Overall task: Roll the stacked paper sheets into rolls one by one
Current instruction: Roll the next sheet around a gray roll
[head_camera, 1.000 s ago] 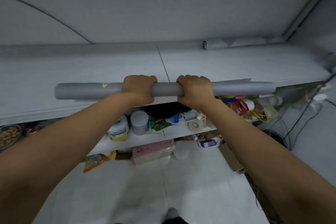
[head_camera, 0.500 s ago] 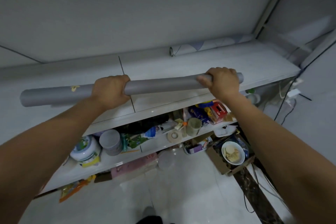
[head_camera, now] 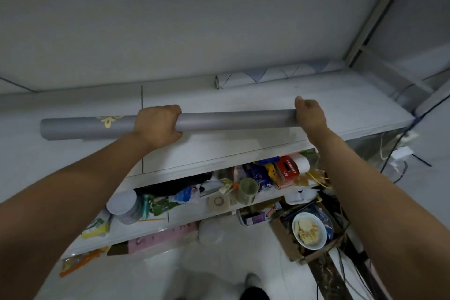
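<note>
Paper roll point(head_camera: 231, 120) spans the counter point(head_camera: 267, 146) near its front edge, left hand point(head_camera: 155, 124) and right hand point(head_camera: 309, 114) gripping it, seemingly against unwinding.

grey roll point(head_camera: 231, 120): right end hidden by right hand point(head_camera: 310, 117) | red box point(head_camera: 288, 172): print illegible

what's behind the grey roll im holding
Behind the grey roll, the pale paper stack runs back to a second roll with blue lines, lying along the wall. The left hand and right hand gripping it hide the strips just behind them.
</note>
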